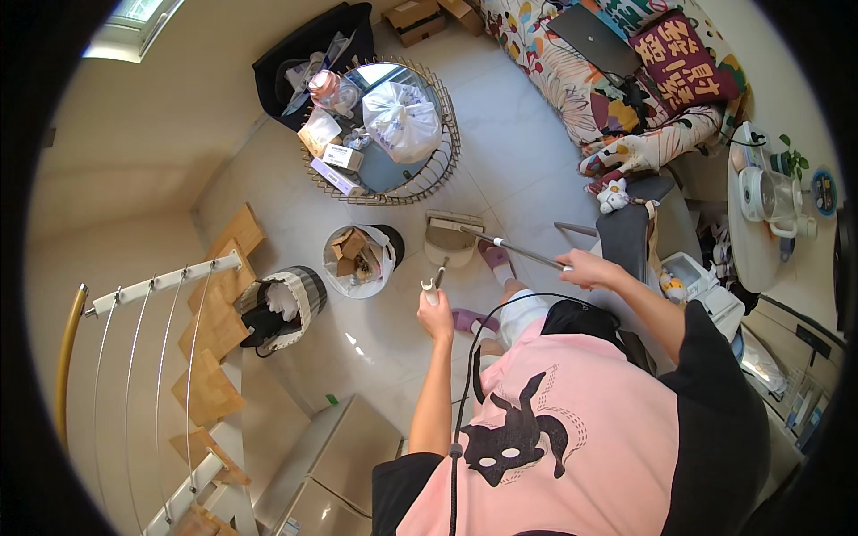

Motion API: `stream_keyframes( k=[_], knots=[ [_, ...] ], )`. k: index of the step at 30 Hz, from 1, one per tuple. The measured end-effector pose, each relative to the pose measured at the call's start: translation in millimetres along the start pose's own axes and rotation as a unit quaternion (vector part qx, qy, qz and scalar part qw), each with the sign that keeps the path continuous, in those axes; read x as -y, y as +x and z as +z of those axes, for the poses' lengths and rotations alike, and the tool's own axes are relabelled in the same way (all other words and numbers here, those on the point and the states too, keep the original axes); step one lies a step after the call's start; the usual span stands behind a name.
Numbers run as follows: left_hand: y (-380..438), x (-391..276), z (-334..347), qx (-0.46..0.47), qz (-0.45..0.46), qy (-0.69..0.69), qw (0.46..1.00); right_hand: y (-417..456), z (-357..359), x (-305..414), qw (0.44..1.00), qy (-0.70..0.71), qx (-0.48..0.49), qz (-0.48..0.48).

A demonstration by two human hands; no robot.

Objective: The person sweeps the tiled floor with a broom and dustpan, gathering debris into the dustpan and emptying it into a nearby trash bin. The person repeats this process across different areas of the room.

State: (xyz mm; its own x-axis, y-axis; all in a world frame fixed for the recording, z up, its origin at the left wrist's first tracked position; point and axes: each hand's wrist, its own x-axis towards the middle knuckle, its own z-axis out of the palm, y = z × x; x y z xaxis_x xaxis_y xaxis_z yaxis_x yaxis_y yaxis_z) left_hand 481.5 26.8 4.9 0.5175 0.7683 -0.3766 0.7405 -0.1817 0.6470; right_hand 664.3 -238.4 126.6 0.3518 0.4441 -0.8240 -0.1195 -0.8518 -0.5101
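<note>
My left hand [436, 313] is closed around the handle top of a long-handled dustpan [450, 249], whose pan rests on the tiled floor in front of my feet. My right hand [590, 269] grips the metal pole of a broom [523, 250]. The broom's head [456, 218] lies at the far edge of the dustpan, and its bristles are mostly hidden. Just left of the dustpan stands a lined trash bin [358, 261] with cardboard and other waste inside.
A round wire-sided table [448, 164] holding a tied white bag [402, 122] stands beyond the dustpan. A fabric basket [295, 311] and wooden stairs [218, 328] are at left. A grey chair [623, 231] and a patterned sofa [536, 74] are at right.
</note>
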Motion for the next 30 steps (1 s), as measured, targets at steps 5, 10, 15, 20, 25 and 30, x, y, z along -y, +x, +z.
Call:
stream_keyframes(
  k=[5, 10, 15, 20, 25, 30],
  knots=[
    [-1, 0, 2, -0.009, -0.003, 0.028, 1.0, -30, -9, 0, 0.998, 0.046, -0.049, 0.006],
    [0, 0, 1, -0.011, 0.003, 0.028, 1.0, 13, 3, -6, 0.997, 0.004, -0.076, 0.026],
    [-1, 3, 3, -0.019, 0.0, 0.049, 0.999, 65, 46, -23, 0.993, -0.079, -0.092, 0.01],
    [0, 1, 3, -0.019, 0.005, 0.045, 0.999, 59, 73, -36, 0.988, -0.147, -0.035, -0.004],
    [0, -1, 1, -0.014, 0.011, 0.035, 0.999, 38, 62, -44, 0.984, -0.164, -0.008, -0.068],
    [-7, -4, -9, 0.01, -0.036, -0.028, 0.999, -12, 35, -25, 0.995, -0.1, 0.006, -0.019]
  ],
)
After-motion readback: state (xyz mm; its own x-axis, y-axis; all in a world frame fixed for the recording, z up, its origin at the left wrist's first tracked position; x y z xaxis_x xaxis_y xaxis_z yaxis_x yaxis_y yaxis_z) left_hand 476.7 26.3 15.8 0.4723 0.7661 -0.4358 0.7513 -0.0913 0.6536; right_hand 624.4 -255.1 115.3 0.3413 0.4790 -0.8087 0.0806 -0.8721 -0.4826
